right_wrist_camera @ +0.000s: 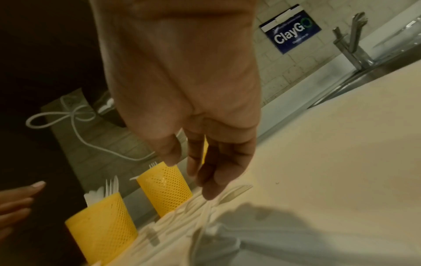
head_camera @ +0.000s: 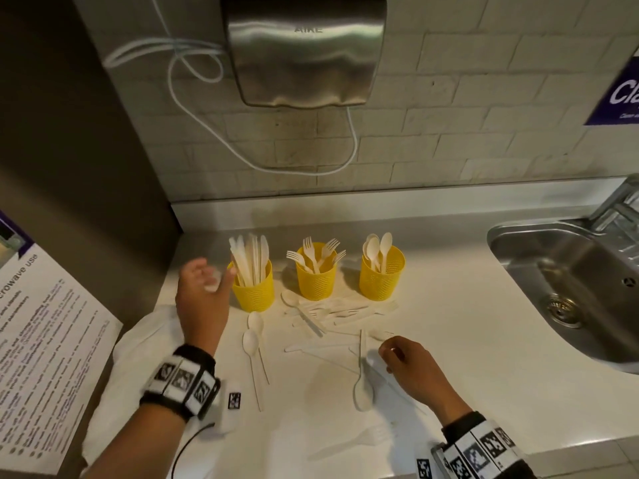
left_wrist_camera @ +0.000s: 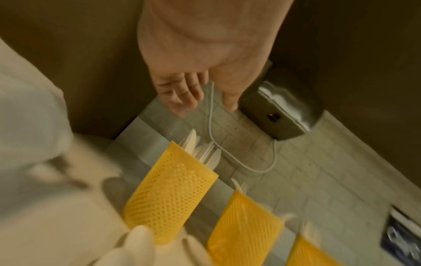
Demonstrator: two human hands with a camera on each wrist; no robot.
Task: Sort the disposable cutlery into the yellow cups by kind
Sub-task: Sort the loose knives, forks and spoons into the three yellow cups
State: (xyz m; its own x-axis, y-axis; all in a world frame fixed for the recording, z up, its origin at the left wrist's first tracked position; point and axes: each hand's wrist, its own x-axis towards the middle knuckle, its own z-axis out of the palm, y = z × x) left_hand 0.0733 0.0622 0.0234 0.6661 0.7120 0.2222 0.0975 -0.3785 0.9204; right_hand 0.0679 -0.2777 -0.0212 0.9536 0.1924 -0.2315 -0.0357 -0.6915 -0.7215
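the left hand (left_wrist_camera: 205, 54) fills the upper middle of the frame, palm towards the camera, fingers (left_wrist_camera: 180, 93) relaxed and spread, holding nothing. below it, at centre, a yellow perforated cup (left_wrist_camera: 168, 196) stands on the pale counter (left_wrist_camera: 56, 225), with white knives (left_wrist_camera: 205, 153) sticking out of its mouth. two more yellow cups (left_wrist_camera: 246, 228) run towards the lower right, blurred. a steel hand dryer (left_wrist_camera: 282, 115) hangs at right of centre on the tiled wall (left_wrist_camera: 318, 180), a white cable (left_wrist_camera: 227, 153) looping beneath it. something white and blurred sits at the bottom edge.
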